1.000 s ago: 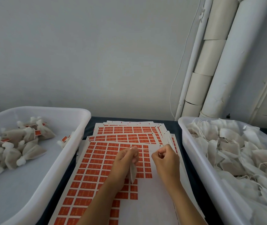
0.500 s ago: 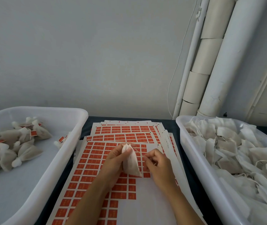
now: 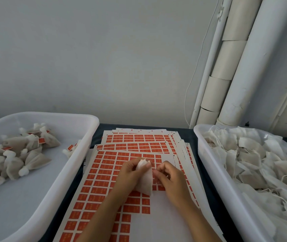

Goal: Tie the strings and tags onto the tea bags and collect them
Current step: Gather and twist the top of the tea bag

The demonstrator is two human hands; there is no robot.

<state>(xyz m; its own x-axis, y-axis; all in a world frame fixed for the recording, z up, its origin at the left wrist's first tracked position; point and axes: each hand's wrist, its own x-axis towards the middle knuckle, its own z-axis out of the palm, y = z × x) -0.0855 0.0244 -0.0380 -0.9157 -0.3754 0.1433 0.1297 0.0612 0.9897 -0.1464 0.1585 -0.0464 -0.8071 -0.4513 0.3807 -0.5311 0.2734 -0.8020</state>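
Since the frame before, the hands moved little; the left hand point(image 3: 130, 173) still holds the bag point(image 3: 145, 179) by its gathered top, and the right hand point(image 3: 169, 179) has come a little nearer to it, just beside its right edge.

The wall point(image 3: 104, 58) fills the upper half, with pale pipes point(image 3: 240, 67) in the right corner. On the dark table point(image 3: 189, 137) stand two white tubs. The right tub point(image 3: 209, 168) is heaped with flat bags with loose strings. The left tub point(image 3: 80, 154) holds a smaller pile of tied bags point(image 3: 22, 158), several with an orange tag. Between the tubs lie the sheets point(image 3: 139, 142) of orange tags, fanned in a stack; the top sheet has a bare white part at its lower right.

Above this sheet, the left fingers and thumb are curled round the neck of the bag, whose body hangs down between the two hands. The right fingers are curled close together, tips toward the bag; a thin string may be pinched there, but I cannot tell.
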